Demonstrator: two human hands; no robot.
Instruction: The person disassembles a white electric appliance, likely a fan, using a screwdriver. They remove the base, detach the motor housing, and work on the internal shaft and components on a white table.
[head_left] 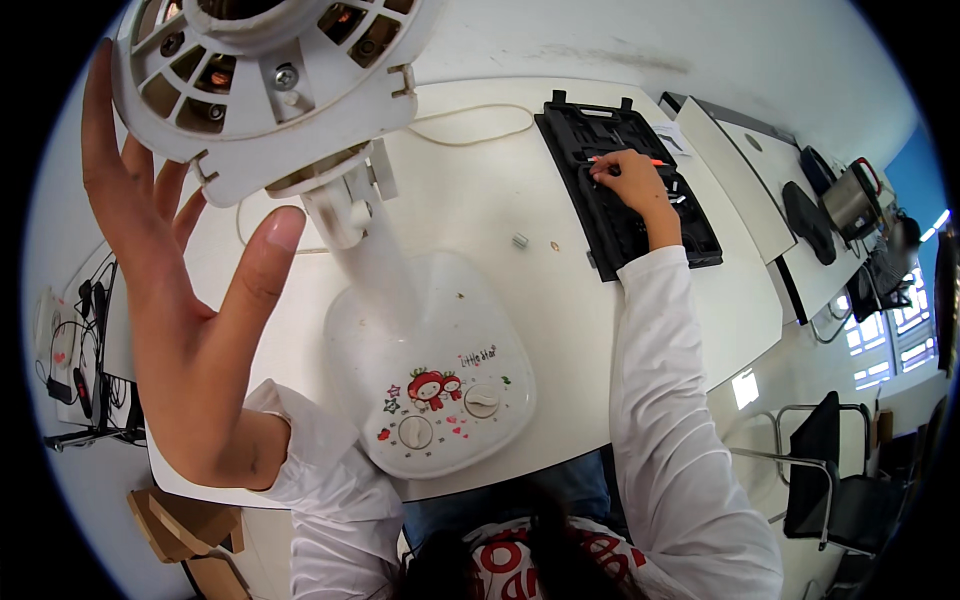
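A white desk fan stands upright on the table, its motor housing (pixel 290 90) bare, with slots, screws and copper coils showing. Its base (pixel 430 370) carries two dials and red cartoon prints. My left hand (pixel 180 250) is at the housing's left rim, fingers stretched out and partly behind it, thumb apart below. At the back right lies an opened black tool case (pixel 640 230). Over it, my right hand (pixel 630 180) is closed, fingertips pinched at a slim tool with orange-red parts (pixel 656 162); the hand covers most of it, so its kind is hidden.
A small grey-green cylinder (pixel 520 240) and a tiny brown ring (pixel 555 246) lie between fan and case. The pale cord (pixel 480 110) loops behind the fan. To the right are another table with a metal pot (pixel 852 200) and a black chair (pixel 815 470). Cardboard (pixel 185 520) lies lower left.
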